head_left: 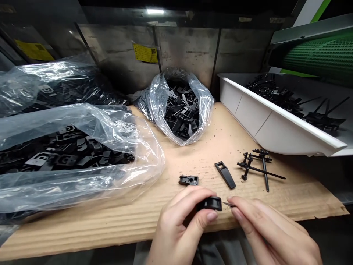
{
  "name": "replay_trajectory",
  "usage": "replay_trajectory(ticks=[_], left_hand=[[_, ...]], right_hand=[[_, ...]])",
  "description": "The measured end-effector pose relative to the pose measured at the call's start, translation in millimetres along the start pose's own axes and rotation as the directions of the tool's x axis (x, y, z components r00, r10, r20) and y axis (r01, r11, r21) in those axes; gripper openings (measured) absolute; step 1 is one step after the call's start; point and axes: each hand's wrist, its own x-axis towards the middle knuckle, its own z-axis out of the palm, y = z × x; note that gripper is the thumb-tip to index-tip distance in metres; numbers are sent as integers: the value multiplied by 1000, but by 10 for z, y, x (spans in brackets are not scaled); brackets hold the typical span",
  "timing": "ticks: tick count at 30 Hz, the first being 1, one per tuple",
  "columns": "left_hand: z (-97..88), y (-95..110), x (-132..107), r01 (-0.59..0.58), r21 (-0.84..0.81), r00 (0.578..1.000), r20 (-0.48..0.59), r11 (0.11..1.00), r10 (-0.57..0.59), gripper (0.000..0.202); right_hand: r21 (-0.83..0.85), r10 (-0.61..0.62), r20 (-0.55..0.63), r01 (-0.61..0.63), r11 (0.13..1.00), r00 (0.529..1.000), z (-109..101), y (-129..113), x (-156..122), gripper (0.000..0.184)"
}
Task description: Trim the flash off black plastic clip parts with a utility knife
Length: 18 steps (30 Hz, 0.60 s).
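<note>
Near the front edge of the cardboard, my left hand (184, 221) is closed around a small black plastic part (211, 203), its open end facing right. My right hand (264, 224) pinches a thin, pointed dark piece (227, 204); its tip is close to the part's open end, and the rest is hidden by my fingers. Just behind my left hand lies a black block-like part (189, 180). A flat black lever-shaped piece (225, 175) with a square opening rests behind the gap between my hands. Farther right are black plastic sprues (260, 167).
Clear plastic bags (149, 147) full of black parts stand at left, with another bag (206, 106) at the back middle. A white tray (248, 106) of sprues slants along the right. Metal panels (187, 51) close off the back. Cardboard (110, 228) covers the worktop.
</note>
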Motion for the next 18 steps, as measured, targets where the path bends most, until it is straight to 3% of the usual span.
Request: replay_trajectory(ticks=[3,7,10,13,18], left_hand=[[-16,14,19,-134,97,991,29,986,132,23],[-24,9,18,-170,125,985,17,977,169,25],[-35,5,17,-195,111,981,36,974,192,27],[-53,12,22,-200,83,979,54,976,196,28],[-61,24,25,-170,41,983,74,985,167,27]], right_hand=[[-61,-94,37,96,994,995,-2,33,39,22],[-71,-90,43,93,993,995,-2,44,73,22],[94,26,111,-36,995,994,-12,15,99,16],[254,143,261,-211,944,955,-24,-27,132,18],[325,209,310,-310,894,928,-51,-48,184,26]])
